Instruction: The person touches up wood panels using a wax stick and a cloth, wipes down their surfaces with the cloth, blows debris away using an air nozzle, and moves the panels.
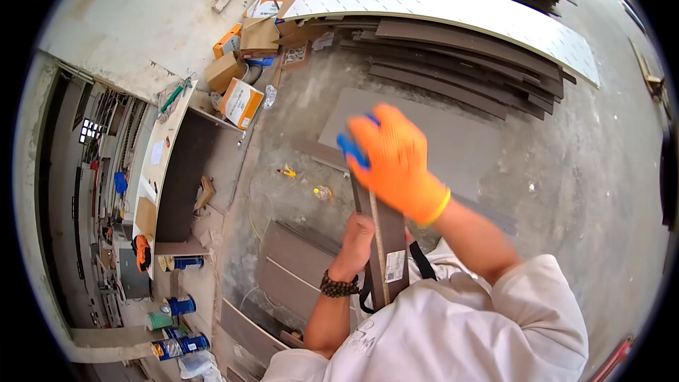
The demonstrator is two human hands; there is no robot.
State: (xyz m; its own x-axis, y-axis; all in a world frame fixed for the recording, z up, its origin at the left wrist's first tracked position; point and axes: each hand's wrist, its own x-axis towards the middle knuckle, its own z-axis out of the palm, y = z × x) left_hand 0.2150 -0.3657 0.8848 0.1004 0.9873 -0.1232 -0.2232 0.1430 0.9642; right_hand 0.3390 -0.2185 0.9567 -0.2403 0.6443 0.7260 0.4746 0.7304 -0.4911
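Panel stack (467, 67): brown, beyond the right grip (396, 163), 1 white panel (453, 14) on top.
Held board (390, 230): narrow, brown, running from beneath the right grip past the left grip (355, 240).
Right grip: orange-gloved, closed around the blue object (351, 150).
Left grip: bare, curled around the board.
Blue object: at the board's far end; blurred, perhaps a tool.

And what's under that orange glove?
There's part of a brown board, and something blue pokes out from the orange glove. The glove hides some of the board and the rest of the blue thing, so I can't tell what that is.
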